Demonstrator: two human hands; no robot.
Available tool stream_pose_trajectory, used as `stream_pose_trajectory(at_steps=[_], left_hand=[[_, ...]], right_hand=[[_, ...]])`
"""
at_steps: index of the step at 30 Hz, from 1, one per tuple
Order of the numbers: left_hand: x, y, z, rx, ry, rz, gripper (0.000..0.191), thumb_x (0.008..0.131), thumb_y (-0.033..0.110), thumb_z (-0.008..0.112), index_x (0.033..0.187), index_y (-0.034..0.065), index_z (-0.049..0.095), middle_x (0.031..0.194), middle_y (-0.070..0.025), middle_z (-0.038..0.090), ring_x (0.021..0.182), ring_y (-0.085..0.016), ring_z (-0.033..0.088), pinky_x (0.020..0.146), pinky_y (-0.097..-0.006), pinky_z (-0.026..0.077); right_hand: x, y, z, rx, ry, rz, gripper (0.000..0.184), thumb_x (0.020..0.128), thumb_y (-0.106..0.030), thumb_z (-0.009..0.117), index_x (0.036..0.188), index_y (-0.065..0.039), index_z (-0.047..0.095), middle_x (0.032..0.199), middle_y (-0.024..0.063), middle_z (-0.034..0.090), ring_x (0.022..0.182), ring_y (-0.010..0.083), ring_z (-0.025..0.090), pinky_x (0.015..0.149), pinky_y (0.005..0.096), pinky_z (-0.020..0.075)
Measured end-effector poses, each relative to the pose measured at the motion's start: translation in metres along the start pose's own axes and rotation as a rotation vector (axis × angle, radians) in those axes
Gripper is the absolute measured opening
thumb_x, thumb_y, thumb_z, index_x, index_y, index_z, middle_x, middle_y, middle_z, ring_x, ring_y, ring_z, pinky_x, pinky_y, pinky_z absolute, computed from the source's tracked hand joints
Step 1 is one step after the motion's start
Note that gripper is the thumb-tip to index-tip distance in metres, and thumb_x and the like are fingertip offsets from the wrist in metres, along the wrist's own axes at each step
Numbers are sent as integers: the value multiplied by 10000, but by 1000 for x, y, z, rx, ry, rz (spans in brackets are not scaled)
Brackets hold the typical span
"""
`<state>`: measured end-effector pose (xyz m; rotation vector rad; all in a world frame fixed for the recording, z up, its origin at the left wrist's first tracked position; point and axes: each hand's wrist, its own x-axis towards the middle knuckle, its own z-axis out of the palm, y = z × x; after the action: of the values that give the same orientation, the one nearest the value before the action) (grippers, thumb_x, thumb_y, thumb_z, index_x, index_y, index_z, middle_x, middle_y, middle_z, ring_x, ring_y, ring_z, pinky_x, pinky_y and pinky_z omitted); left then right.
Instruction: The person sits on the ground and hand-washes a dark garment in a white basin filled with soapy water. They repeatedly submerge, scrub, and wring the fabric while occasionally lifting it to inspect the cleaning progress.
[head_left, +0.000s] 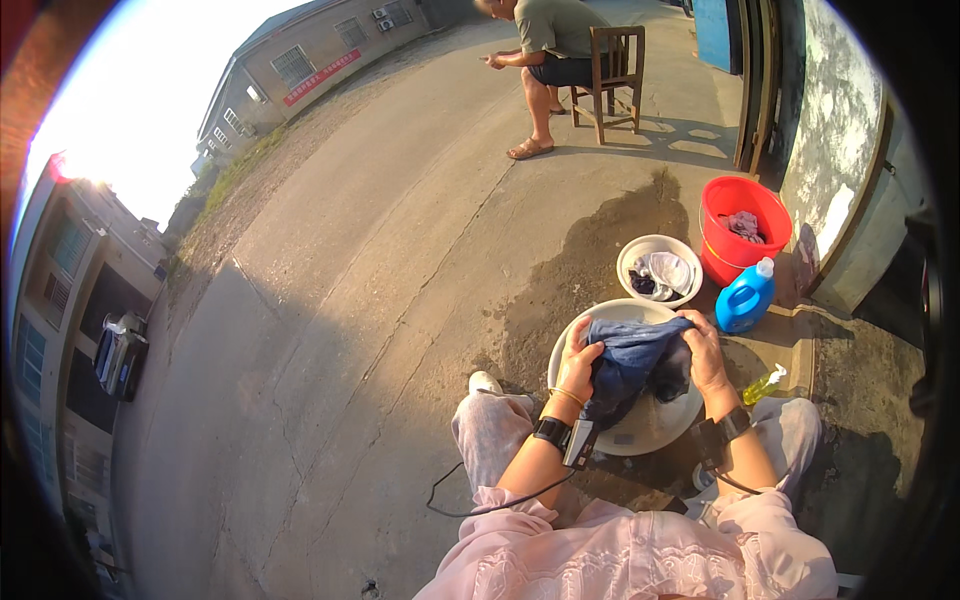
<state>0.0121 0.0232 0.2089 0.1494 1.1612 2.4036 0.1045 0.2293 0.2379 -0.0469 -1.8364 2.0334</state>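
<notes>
A wet dark blue cloth garment (628, 358) is stretched between my hands over a large whitish basin (651, 444). My left hand (579, 360) grips its left edge, thumb over the fabric. At the garment's upper right corner, my right hand (703, 346) pinches the cloth. Its lower part hangs down into the basin, where a darker portion lies near my right hand. Just beyond stands a smaller whitish basin (624, 271) holding white and dark cloths (667, 274).
A red bucket (724, 259) with cloth inside, a blue detergent bottle (745, 298) and a yellow-green pump bottle (763, 386) stand on the right. Wet concrete surrounds the basins. Farther off, a person (559, 34) sits on a wooden chair (636, 67). A weathered wall (832, 112) borders the right side.
</notes>
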Motion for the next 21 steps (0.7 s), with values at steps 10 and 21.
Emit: stream_pose_trajectory(at_steps=[10,21], left_hand=[[3,-75,-8,-259,73,-658,388,839,418,493,979,87,637,929,-87,646,855,-242,605,805,-387,474],[11,-103,3,159,78,-410,310,868,305,501,1015,46,588,965,-68,612,864,-182,578,771,-319,459]], right_hand=[[-18,67,56,-60,-18,132,397,808,-119,495,1195,-34,531,1166,118,542,996,212,547,875,301,431],[-3,53,68,-846,399,-24,299,774,-269,660,795,19,583,759,216,597,707,402,581,623,417,474]])
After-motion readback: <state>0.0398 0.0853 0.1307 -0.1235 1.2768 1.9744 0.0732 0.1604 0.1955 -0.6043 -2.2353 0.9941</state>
